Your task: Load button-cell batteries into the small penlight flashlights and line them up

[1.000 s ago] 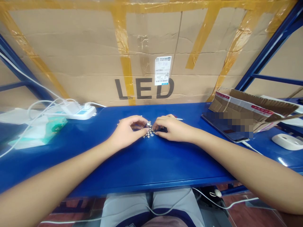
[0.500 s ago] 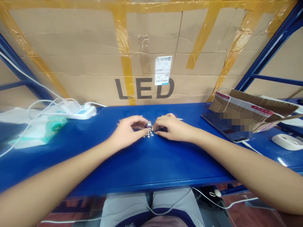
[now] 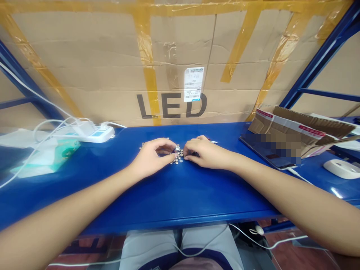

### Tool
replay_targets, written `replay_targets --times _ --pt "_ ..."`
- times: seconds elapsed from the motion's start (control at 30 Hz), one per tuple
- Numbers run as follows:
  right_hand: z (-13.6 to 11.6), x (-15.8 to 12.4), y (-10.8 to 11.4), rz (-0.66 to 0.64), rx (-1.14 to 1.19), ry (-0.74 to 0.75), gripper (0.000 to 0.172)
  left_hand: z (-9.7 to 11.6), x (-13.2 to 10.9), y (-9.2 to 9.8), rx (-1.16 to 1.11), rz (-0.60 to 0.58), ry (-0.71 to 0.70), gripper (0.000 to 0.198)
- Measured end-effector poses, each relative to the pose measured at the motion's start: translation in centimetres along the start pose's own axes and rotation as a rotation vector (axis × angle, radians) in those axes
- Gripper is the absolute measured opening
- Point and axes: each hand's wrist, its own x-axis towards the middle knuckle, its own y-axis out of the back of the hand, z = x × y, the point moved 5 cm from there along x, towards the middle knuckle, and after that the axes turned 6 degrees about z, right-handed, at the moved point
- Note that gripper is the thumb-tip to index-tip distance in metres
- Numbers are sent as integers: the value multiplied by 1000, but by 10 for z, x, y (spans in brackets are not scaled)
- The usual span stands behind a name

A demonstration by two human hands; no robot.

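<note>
Small metal discs (image 3: 181,153) lie loose toward the far edge of the bench (image 3: 180,198), between the curved fingers of the left hand (image 3: 149,155) and the right hand (image 3: 206,152); any grip is indiscernible. Handling appears under way, the remainder unclear.

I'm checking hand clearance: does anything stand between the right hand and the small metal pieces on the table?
Nothing visible does: the right hand is right beside the small metal pieces. The slim object behind that hand lies off the path.
</note>
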Motion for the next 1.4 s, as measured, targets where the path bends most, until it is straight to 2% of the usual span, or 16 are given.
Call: replay_targets --times 0.17,0.4,0.67,0.87,1.07,1.3,1.4 --pt "-3 -1 5 56 24 17 6 4 -1 -1 -2 -8 2 23" --pt "-10 0 13 155 56 90 16 5 -1 -1 -15 -6 4 24" --pt "-11 -1 22 313 137 76 11 2 0 -2 -16 -17 9 25" --pt "-12 -4 31 456 297 -16 14 0 -1 -1 -21 -12 -2 26" --pt "-14 -5 30 451 325 -30 15 0 -1 -3 -31 -20 13 28" --pt "-25 -4 33 449 381 127 9 0 0 -4 -31 -45 -12 26" --pt "-25 -4 33 435 432 150 11 2 -1 -4 -37 -62 -20 26"
